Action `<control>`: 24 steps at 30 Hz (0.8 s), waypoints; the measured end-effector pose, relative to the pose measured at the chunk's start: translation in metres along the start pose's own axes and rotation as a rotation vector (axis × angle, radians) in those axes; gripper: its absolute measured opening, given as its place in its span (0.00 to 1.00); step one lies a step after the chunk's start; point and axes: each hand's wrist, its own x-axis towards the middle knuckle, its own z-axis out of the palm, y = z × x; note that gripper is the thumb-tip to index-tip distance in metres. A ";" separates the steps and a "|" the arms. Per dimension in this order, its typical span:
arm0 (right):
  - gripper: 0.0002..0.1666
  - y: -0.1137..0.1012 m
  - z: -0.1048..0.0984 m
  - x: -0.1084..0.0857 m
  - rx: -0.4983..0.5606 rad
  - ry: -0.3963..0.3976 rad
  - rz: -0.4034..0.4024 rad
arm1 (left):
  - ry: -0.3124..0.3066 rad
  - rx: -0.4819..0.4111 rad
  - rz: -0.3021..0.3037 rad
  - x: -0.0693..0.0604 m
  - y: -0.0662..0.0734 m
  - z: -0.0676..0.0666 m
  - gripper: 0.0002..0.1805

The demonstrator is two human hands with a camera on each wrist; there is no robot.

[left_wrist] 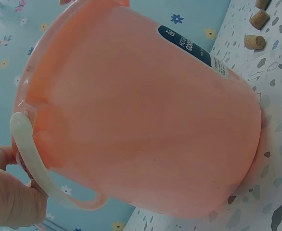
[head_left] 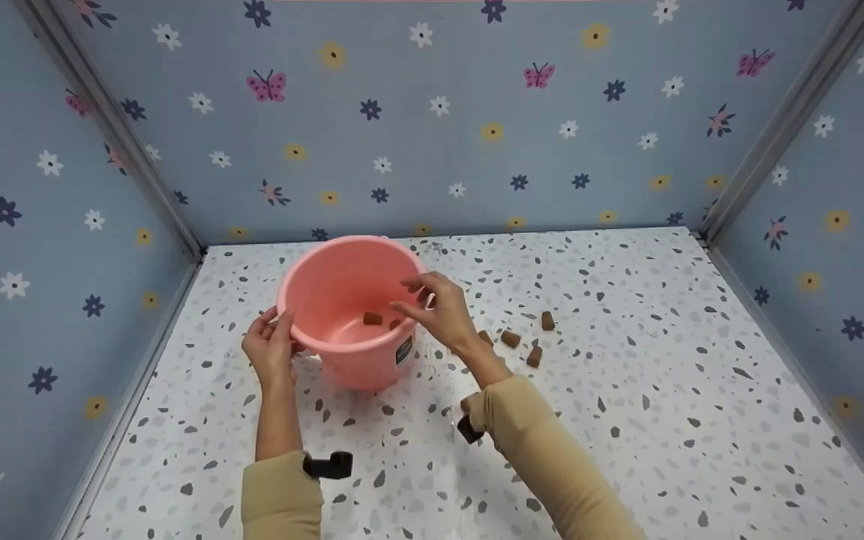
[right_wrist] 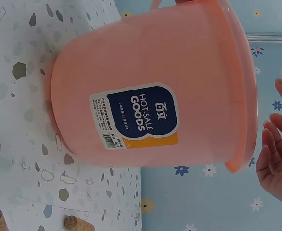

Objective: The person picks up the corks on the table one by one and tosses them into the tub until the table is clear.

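Note:
A pink bucket stands on the speckled tabletop, its mouth tipped toward me in the head view. My left hand grips its rim at the left, thumb on one side and fingers on the other, close to the white handle. Over the opposite rim hovers my right hand, thumb and fingers apart, with nothing visible between them. Inside the bucket lies a brown cork, and part of another cork shows beside it. The right wrist view shows the bucket's dark blue label.
Several corks lie on the table to the right of the bucket, among them one cork farthest right and another cork nearer me. Flower-patterned panels wall the table at the back and both sides.

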 end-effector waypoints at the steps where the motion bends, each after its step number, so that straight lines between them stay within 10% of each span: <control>1: 0.22 0.000 -0.001 -0.001 0.006 0.000 -0.006 | 0.000 -0.009 0.015 0.002 -0.002 0.000 0.26; 7: 0.21 -0.002 -0.004 -0.009 0.027 0.027 -0.046 | 0.007 -0.023 0.122 0.022 -0.031 -0.006 0.28; 15: 0.19 0.010 -0.005 -0.022 0.011 0.076 -0.083 | -0.043 -0.122 0.006 -0.043 0.045 0.014 0.19; 24: 0.21 0.017 -0.013 -0.037 0.007 0.102 -0.084 | 0.042 0.047 -0.010 -0.101 0.106 0.040 0.19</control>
